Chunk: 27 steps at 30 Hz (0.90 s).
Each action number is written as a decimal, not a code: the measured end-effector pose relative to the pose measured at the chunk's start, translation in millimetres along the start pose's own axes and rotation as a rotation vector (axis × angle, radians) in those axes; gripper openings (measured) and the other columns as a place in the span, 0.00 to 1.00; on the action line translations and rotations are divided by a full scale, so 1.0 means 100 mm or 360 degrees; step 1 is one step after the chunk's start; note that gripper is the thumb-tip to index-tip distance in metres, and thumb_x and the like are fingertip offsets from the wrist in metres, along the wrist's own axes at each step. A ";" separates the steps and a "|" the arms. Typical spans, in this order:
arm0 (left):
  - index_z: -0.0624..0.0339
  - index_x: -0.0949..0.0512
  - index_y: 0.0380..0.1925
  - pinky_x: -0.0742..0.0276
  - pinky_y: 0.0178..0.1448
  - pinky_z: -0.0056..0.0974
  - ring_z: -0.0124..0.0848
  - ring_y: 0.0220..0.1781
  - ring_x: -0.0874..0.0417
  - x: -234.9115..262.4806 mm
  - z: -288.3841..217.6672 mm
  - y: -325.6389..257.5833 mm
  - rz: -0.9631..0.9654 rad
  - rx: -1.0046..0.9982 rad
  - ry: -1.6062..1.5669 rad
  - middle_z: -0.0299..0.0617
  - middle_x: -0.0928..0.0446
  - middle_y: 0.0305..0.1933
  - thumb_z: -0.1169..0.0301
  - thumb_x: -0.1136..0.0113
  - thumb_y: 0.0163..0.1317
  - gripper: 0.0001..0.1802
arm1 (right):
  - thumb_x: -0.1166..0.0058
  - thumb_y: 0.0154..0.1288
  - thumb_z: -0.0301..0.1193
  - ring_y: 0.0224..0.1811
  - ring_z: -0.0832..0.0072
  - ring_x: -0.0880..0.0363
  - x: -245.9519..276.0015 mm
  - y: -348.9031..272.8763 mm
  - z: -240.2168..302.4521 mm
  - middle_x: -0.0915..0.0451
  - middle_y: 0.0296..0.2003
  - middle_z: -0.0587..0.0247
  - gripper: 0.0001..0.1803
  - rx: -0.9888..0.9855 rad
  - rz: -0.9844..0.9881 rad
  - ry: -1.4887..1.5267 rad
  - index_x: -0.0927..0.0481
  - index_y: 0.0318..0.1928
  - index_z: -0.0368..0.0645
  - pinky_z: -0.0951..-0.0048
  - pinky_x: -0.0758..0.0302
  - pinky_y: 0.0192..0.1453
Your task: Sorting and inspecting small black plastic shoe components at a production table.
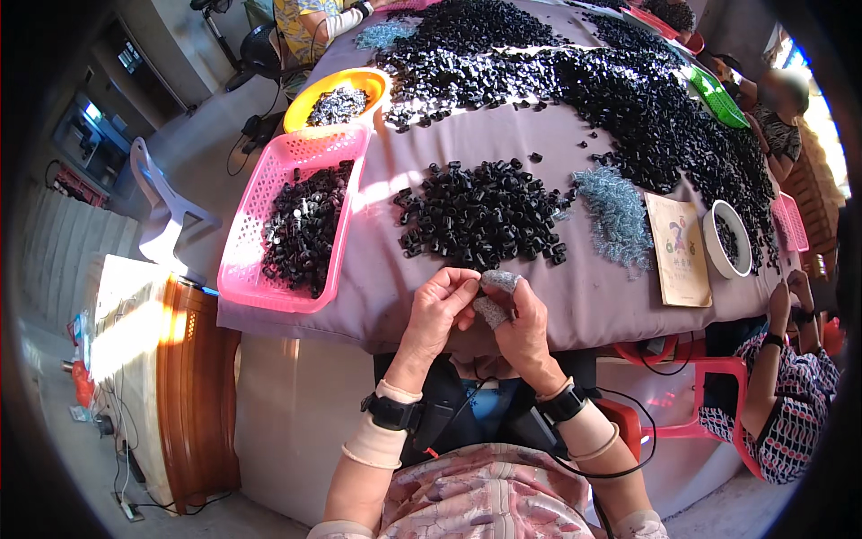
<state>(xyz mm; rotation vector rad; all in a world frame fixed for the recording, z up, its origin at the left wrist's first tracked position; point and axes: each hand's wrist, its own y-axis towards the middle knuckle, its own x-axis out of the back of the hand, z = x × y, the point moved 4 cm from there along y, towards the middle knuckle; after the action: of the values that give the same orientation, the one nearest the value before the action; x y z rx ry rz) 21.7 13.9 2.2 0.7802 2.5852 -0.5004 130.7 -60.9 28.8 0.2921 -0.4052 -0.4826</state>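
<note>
Black plastic pieces (485, 211), small and short, lie in a loose pile on the cloth-covered table (377, 242), just beyond the fingers of both hands. The left hand (440, 310) and right hand (519, 323) meet at the near edge of that pile, fingertips close together. On the left, thumb and forefinger are bent toward each other as if in a pinch; on the right, the fingers curl inward, two of them wrapped in rough grey coverings (500, 281). Whether either set of fingers grips a piece cannot be told, since anything between them is too small and partly hidden.

To the left of the fingers stands a pink basket (232, 260) partly filled with more black pieces, and past it an orange bowl (298, 97) of dark and pale bits. Right of the fingers and farther out lies a heap of clear bluish bits (617, 216), then a booklet (680, 260) and a white bowl (718, 216) with black pieces inside. Well beyond the fingers, a much larger black heap (620, 99) spreads across the table. Far to the right, another person's hands (790, 301) are near the table's edge.
</note>
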 end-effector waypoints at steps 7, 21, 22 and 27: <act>0.59 0.26 0.37 0.34 0.20 0.22 0.16 0.19 0.30 0.02 0.00 0.02 0.0073 0.0078 -0.0026 0.33 0.24 0.27 0.71 0.40 0.61 0.07 | 0.52 0.48 0.09 0.38 0.65 0.19 0.01 0.00 0.03 0.23 0.35 0.57 0.20 -0.0104 0.0054 0.0109 0.27 0.43 0.37 0.71 0.22 0.40; 0.61 0.27 0.39 0.36 0.19 0.22 0.16 0.18 0.31 0.06 0.07 0.06 0.0130 0.0053 -0.0099 0.35 0.24 0.30 0.73 0.40 0.60 0.09 | 0.47 0.47 0.17 0.32 0.60 0.25 -0.01 0.02 0.13 0.28 0.34 0.55 0.19 0.0282 0.0063 -0.0225 0.28 0.44 0.37 0.66 0.26 0.35; 0.60 0.28 0.40 0.37 0.19 0.22 0.16 0.20 0.31 0.06 0.06 0.05 0.0143 0.0078 -0.0107 0.35 0.24 0.30 0.74 0.41 0.61 0.09 | 0.45 0.49 0.17 0.31 0.63 0.25 -0.01 0.03 0.12 0.28 0.34 0.57 0.19 0.0138 0.0051 -0.0073 0.28 0.45 0.37 0.68 0.27 0.35; 0.61 0.30 0.43 0.38 0.17 0.21 0.16 0.19 0.32 0.04 0.02 0.05 0.0194 0.0135 -0.0157 0.34 0.25 0.29 0.76 0.41 0.59 0.13 | 0.38 0.51 0.24 0.31 0.69 0.26 0.01 0.11 0.00 0.29 0.35 0.59 0.20 -0.0014 0.0326 0.0093 0.27 0.46 0.37 0.72 0.27 0.35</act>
<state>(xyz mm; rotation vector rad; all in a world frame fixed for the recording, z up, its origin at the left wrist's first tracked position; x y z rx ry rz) 22.0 18.9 -2.2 0.9120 2.4224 -0.5992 135.8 -52.3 33.1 0.2525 -0.3718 -0.2743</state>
